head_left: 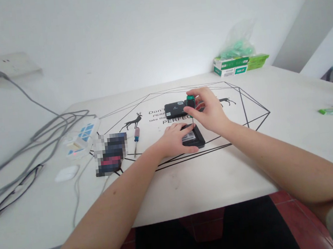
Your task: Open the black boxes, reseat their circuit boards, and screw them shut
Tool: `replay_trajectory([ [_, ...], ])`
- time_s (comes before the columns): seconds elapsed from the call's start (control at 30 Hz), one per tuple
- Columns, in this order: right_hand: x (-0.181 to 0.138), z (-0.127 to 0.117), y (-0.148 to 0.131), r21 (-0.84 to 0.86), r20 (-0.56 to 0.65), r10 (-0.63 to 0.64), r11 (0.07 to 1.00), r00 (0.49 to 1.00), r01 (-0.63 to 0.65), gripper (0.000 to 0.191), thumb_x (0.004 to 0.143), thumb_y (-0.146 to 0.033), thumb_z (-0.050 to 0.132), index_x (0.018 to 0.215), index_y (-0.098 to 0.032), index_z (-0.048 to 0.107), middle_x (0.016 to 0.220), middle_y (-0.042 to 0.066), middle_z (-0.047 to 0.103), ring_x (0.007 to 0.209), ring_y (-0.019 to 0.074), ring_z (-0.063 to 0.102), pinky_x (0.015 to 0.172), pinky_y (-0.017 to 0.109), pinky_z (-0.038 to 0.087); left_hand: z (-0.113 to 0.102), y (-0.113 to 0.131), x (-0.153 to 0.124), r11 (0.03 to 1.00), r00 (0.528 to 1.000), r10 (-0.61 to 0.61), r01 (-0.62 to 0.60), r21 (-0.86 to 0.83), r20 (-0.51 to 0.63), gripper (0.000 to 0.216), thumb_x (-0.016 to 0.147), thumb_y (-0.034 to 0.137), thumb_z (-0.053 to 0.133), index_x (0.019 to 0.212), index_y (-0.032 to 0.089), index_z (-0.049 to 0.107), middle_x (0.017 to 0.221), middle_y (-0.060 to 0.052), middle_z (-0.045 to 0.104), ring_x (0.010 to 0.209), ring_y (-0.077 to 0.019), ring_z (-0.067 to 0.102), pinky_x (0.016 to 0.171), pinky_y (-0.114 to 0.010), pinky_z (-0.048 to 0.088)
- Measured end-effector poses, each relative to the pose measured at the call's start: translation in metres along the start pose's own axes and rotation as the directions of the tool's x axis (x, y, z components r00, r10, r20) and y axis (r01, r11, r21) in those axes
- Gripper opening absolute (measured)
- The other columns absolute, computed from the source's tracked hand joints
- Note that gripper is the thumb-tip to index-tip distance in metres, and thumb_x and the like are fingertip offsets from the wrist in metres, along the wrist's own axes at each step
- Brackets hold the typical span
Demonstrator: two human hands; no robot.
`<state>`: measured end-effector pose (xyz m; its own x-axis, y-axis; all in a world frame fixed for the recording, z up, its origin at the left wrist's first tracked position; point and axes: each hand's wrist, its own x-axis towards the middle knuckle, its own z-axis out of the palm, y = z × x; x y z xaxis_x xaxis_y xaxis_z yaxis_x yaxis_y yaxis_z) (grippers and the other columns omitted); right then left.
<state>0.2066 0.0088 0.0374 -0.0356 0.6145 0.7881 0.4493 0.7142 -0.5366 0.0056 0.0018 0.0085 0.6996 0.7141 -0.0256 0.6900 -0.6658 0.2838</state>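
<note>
The right hand (209,110), its grip clamped on an upright green-capped screwdriver (190,101), seems to work a screw in the black device (199,137) that the spread left hand (175,140) steadies on the desk (197,186), which calls for steady pressure.

Home or office, printed desk (161,192), eyeglasses (16,191), wall socket (16,67)
</note>
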Motion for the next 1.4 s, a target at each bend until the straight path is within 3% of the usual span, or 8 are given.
replay_trajectory([
  [0.2,-0.001,0.002,0.005,0.026,0.018,0.023,0.999,1.000,-0.024,0.048,0.086,-0.026,0.072,0.133,-0.027,0.060,0.116,0.007,0.071,0.088,0.0203,0.068,0.066,0.035,0.062,0.000,-0.001,-0.001,1.000,1.000,0.006,-0.006,-0.007,-0.006,0.104,0.086,0.085,0.067,0.168,0.026,0.042,0.168,-0.017,0.042,0.155,-0.0442,0.034,0.129,-0.058,0.023],
  [0.73,0.000,-0.001,0.003,0.039,0.002,0.018,0.999,1.000,-0.018,0.042,0.087,-0.030,0.069,0.128,-0.026,0.061,0.121,0.009,0.072,0.090,0.0218,0.071,0.065,0.035,0.064,0.002,-0.003,0.000,1.000,1.000,0.014,-0.014,0.000,-0.021,0.104,0.085,0.086,0.066,0.167,0.026,0.043,0.167,-0.017,0.043,0.153,-0.0437,0.036,0.127,-0.058,0.026],
  [0.97,-0.002,-0.002,0.001,0.082,0.057,0.023,0.996,0.998,-0.028,0.036,0.094,-0.024,0.055,0.128,-0.027,0.064,0.118,0.008,0.075,0.099,0.0238,0.074,0.078,0.040,0.067,0.001,-0.001,0.001,0.999,1.000,0.016,-0.017,0.051,0.012,0.104,0.087,0.087,0.061,0.169,0.025,0.040,0.165,-0.018,0.043,0.152,-0.0424,0.037,0.126,-0.056,0.027],
  [1.17,0.002,-0.003,-0.001,-0.012,-0.033,-0.102,0.995,0.994,0.102,0.020,0.091,-0.036,0.074,0.107,-0.025,0.072,0.103,0.007,0.066,0.090,0.0215,0.066,0.071,0.036,0.062,-0.007,0.005,0.004,0.997,0.999,0.003,-0.007,0.077,0.052,0.103,0.085,0.083,0.064,0.169,0.027,0.040,0.160,-0.017,0.046,0.148,-0.0407,0.041,0.125,-0.053,0.029],
  [1.4,-0.001,-0.001,0.002,0.092,-0.018,-0.002,0.996,1.000,0.003,0.025,0.103,-0.028,0.048,0.120,-0.026,0.067,0.113,0.007,0.072,0.103,0.0237,0.071,0.087,0.045,0.064,-0.009,0.007,0.005,0.997,0.998,-0.013,0.007,0.077,0.068,0.107,0.085,0.083,0.062,0.171,0.027,0.035,0.161,-0.016,0.045,0.148,-0.0404,0.040,0.125,-0.052,0.028],
])
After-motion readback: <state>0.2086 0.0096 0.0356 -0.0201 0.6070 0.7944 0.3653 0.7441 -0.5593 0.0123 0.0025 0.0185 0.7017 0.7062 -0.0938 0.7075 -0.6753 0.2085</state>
